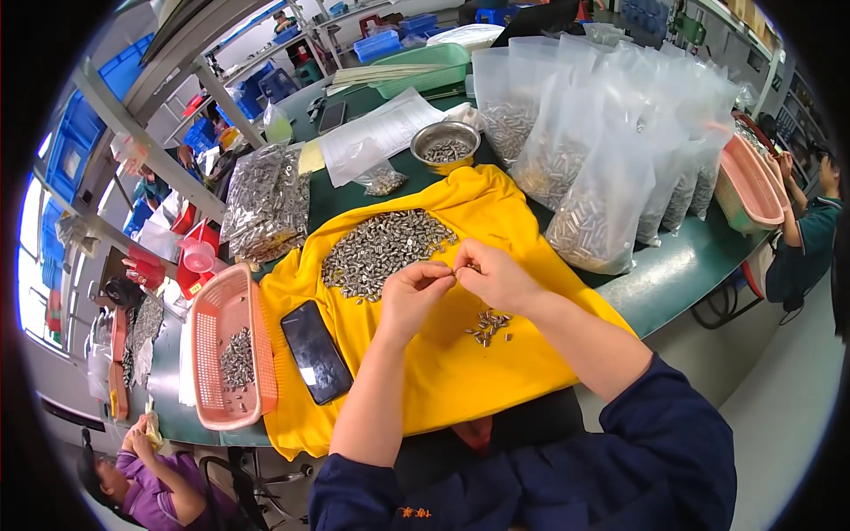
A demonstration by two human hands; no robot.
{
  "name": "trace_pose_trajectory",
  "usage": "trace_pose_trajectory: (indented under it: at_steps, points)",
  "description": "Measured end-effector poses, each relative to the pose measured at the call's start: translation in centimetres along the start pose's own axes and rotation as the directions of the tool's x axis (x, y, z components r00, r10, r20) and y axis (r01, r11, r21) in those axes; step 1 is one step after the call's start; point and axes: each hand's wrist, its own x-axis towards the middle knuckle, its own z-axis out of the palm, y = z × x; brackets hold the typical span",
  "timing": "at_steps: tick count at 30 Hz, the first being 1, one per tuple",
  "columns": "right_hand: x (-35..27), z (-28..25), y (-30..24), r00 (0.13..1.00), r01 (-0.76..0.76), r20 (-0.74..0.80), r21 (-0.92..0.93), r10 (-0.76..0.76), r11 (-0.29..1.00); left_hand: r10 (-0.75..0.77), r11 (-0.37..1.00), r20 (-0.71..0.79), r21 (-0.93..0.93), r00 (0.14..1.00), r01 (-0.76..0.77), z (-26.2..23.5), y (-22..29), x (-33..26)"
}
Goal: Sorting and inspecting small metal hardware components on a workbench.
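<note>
green table (pixel 682 265) | yellow cloth (pixel 496 372) spread on it | big pile of small metal parts (pixel 381 248) on cloth, small pile (pixel 487 326) under hands | left hand (pixel 412 296), right hand (pixel 500 276) touching above cloth | fingers (pixel 447 273) pinching tiny metal part (pixel 461 271)

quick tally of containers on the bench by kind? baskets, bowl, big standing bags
Pink plastic baskets: 2, one at the left, one at the right edge
Green basket: 1
Metal bowl: 1
Large clear standing bags: not countable exactly, they overlap; at least 5
Total: 4 rigid containers, plus the bags.
Both hands meet over the yellow cloth, pinching small metal parts.
</note>
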Motion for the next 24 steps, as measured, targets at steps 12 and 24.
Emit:
trace_pose_trajectory:
  at_steps: [12,24]
  points:
    - [0.1,-1.1,-1.0,0.995,-0.076,-0.066,-0.092,0.07,0.993,0.018,0.982,-0.04,0.189,0.999,-0.011,-0.7,0.1,0.2]
    - [-0.1,-0.7,-1.1,0.993,-0.094,-0.075,0.006,0.094,0.996,0.205,0.857,0.044,0.475,0.978,-0.201,-0.4,0.3,-0.3]
